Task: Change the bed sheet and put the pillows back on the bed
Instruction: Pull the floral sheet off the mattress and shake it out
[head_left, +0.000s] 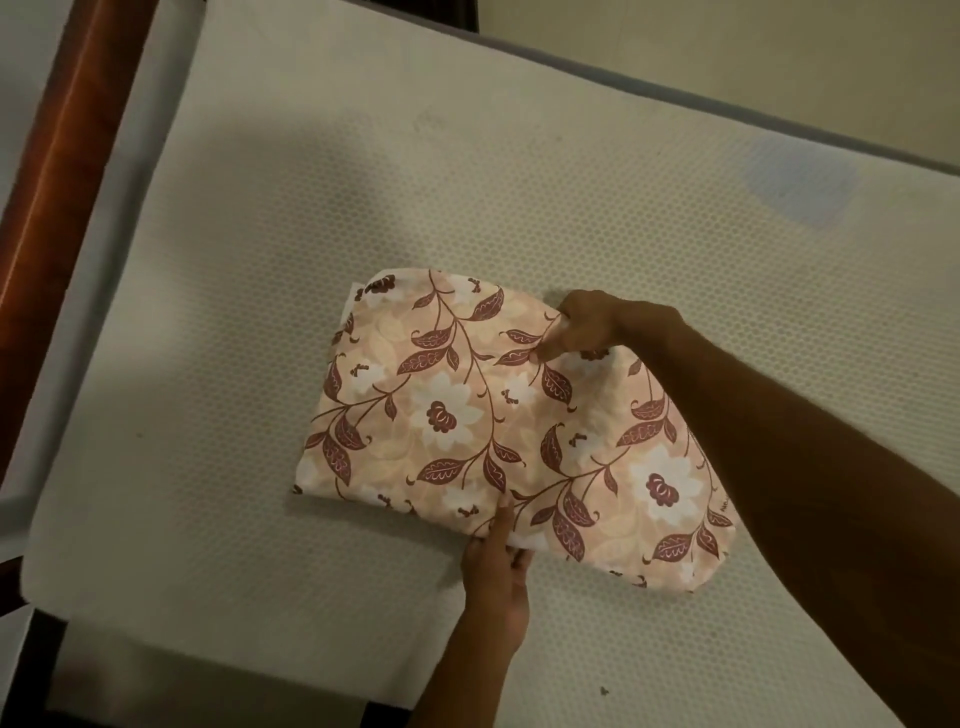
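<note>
Now the folded floral sheet (457, 415) lies on the bare mattress (249, 270), approx mid-bed. L hand (496, 566) grips the sheet's near edge, thumb on top. R hand (584, 325) pinches the top layer at the far edge, which is raised a bit there. Hands well apart w/ sheet between. Wooden bed frame (67, 156) runs along the left.

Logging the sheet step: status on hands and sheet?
Left hand grips near edge of folded floral sheet; right hand pinches far edge. Sheet not yet spread, lies on bare mattress. No obstruction seen.
</note>
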